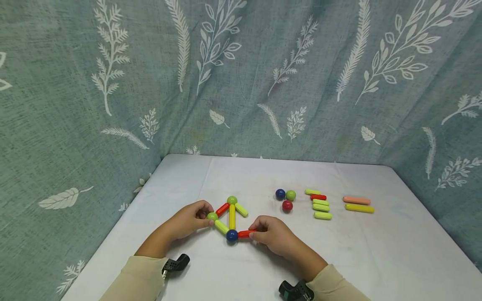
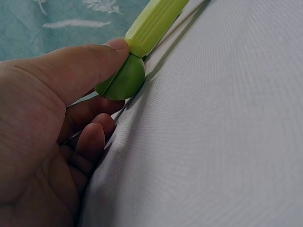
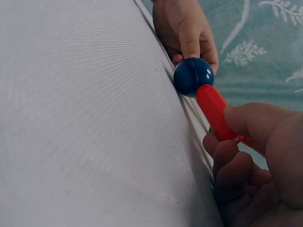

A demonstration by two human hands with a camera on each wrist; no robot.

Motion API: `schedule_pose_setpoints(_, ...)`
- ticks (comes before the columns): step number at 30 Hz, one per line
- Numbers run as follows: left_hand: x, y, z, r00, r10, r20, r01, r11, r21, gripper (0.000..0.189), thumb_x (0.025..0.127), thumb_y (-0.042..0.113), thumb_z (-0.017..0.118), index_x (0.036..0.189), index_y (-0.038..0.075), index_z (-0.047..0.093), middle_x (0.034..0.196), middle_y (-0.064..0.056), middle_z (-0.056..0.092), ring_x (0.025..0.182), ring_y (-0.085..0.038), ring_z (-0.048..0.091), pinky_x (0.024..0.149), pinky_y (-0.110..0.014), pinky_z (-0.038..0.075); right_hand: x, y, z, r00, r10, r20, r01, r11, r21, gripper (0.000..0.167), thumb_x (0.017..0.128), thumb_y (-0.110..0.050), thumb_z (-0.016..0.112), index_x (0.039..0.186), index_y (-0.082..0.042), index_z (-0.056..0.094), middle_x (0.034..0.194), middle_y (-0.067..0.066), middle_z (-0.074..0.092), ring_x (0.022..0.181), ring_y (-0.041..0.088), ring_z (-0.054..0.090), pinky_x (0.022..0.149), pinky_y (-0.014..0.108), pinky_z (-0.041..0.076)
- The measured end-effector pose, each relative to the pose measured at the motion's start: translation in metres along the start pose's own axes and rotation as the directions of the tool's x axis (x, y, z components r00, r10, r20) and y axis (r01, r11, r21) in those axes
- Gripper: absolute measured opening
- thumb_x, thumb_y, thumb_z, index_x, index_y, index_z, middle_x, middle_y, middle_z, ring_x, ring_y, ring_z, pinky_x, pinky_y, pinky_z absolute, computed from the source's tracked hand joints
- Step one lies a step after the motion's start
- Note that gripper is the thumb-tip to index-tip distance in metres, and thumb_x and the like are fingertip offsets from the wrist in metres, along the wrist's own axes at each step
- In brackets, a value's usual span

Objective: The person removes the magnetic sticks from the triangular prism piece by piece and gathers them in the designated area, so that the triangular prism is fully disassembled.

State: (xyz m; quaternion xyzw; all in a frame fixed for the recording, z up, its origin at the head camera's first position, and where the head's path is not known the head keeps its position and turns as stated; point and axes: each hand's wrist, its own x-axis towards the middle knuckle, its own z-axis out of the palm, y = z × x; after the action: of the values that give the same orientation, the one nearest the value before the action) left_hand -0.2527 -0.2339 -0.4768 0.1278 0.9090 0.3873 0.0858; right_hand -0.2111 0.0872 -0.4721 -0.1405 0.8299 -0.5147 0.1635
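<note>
currently, a green ball [image 1: 212, 216] is pinched between thumb and fingers by the left grip [image 1: 190, 219]. ahead and to the right of that grip, it is joined by a red rod [image 1: 222, 209] to a second green ball [image 1: 232, 200]; nearer, by a lime rod [image 1: 221, 227] to a blue ball [image 1: 232, 236]. a yellow rod [image 1: 232, 216] is set between these two, so a triangle is closed between the grips on the white worktop [image 1: 384, 255]. a short lime rod [image 1: 242, 210], one end free, is attached to the second green ball, ahead and left of the right grip [image 1: 276, 236]. a second red rod [image 1: 244, 234] is pinched by the right grip, its far end touching the blue ball. ahead of the right grip, three loose balls [image 1: 287, 205] are clustered; farther right, five short rods [image 1: 321, 207] are lined up in a column, and beyond those an orange rod [image 1: 356, 200] and a loose yellow rod [image 1: 359, 208] are laid side by side.
</note>
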Motion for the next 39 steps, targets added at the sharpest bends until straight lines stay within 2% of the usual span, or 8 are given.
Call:
schedule_pose_setpoints(9,0.0,0.001,0.001,1.0,-0.009,0.001,0.009,1.0,0.006,0.033,0.089,0.035,0.085,0.112,0.021,0.066,0.096,0.0,0.061,0.09,-0.018,0.054,0.077,-0.032,0.046,0.001,0.001,-0.001,1.0,-0.01,0.01,0.01,1.0,0.015,0.008,0.092,-0.015,0.08,0.096,-0.017,0.074,0.089,0.002,0.069,0.075,0.019,0.057,0.062,0.027,0.046)
schedule_pose_setpoints(17,0.002,0.002,0.001,1.0,-0.014,-0.001,0.014,1.0,0.01,0.033,0.089,0.035,0.085,0.112,0.021,0.066,0.096,0.0,0.06,0.091,-0.018,0.054,0.077,-0.032,0.046,0.001,-0.001,0.0,1.0,0.021,0.007,-0.02,0.999,-0.029,0.008,0.091,-0.014,0.081,0.095,-0.018,0.075,0.088,0.001,0.07,0.076,0.02,0.058,0.066,0.031,0.049)
schedule_pose_setpoints(23,0.003,0.004,0.002,1.0,-0.015,0.005,0.015,1.0,0.01,0.032,0.09,0.035,0.084,0.113,0.023,0.065,0.097,0.0,0.06,0.091,-0.018,0.054,0.078,-0.033,0.046,-0.002,0.002,-0.015,1.0,0.029,0.009,-0.028,0.999,-0.043,0.016,0.093,-0.015,0.079,0.105,-0.024,0.073,0.104,0.0,0.07,0.077,0.02,0.061,0.066,0.032,0.052)
schedule_pose_setpoints(29,0.005,0.005,0.001,1.0,-0.012,0.005,0.012,1.0,0.013,0.033,0.089,0.036,0.085,0.112,0.024,0.065,0.097,0.0,0.06,0.091,-0.018,0.054,0.078,-0.034,0.046,-0.004,0.007,-0.039,0.995,0.066,-0.069,-0.072,0.994,-0.08,0.022,0.093,-0.016,0.079,0.112,-0.025,0.073,0.116,0.0,0.069,0.077,0.022,0.062,0.067,0.033,0.052)
schedule_pose_setpoints(36,0.003,0.002,0.002,1.0,-0.027,-0.007,0.027,0.999,0.022,0.032,0.089,0.036,0.085,0.113,0.025,0.066,0.097,0.001,0.061,0.092,-0.018,0.055,0.078,-0.032,0.046,-0.014,0.007,-0.06,0.969,0.134,-0.205,-0.16,0.98,-0.116,0.02,0.093,-0.016,0.079,0.11,-0.025,0.074,0.11,0.0,0.069,0.073,0.022,0.06,0.063,0.033,0.052)
schedule_pose_setpoints(39,0.001,0.002,0.003,0.999,-0.044,-0.006,0.044,0.999,0.016,0.033,0.089,0.036,0.085,0.113,0.025,0.066,0.098,0.0,0.061,0.092,-0.018,0.055,0.079,-0.033,0.046,-0.021,0.01,-0.073,0.955,0.165,-0.246,-0.197,0.974,-0.113,0.021,0.094,-0.017,0.078,0.113,-0.023,0.074,0.108,0.001,0.068,0.077,0.023,0.061,0.064,0.033,0.053)
